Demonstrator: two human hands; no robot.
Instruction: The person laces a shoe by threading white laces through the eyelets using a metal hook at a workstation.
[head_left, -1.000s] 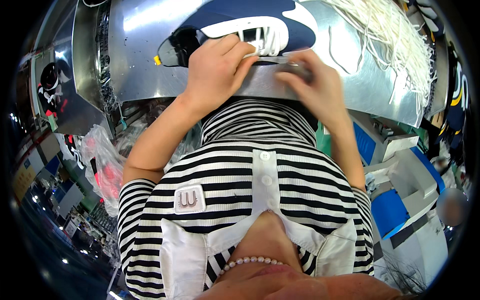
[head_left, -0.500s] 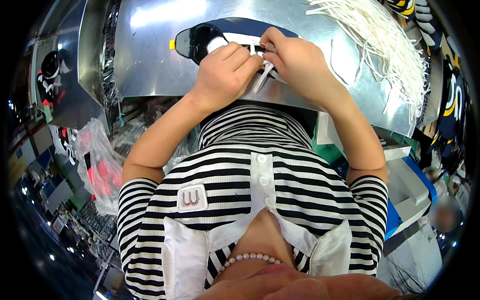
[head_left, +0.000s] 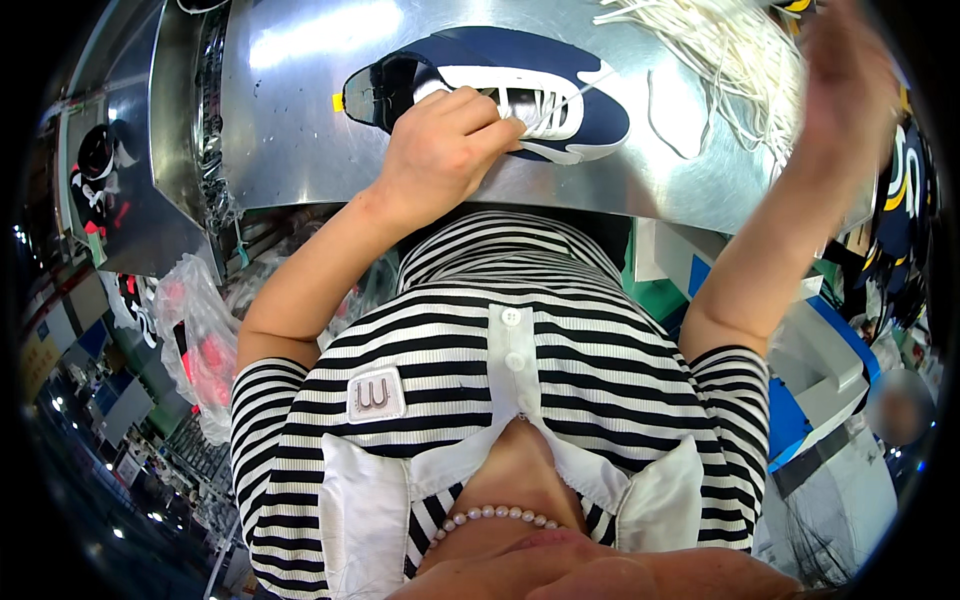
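At upper centre, the left hand (head_left: 440, 150) presses fingers clamped on the navy shoe (head_left: 500, 90), pinning it to the steel desk (head_left: 290, 130). The blurred right hand (head_left: 845, 85), upper right, draws the white lace (head_left: 575, 92) taut; its fingers' state I cannot tell.

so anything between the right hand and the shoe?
Nothing visible. The right hand is raised off to the right, blurred, with bare metal table and a loose white lace between it and the navy shoe. The left hand already rests on the shoe, pinning it.
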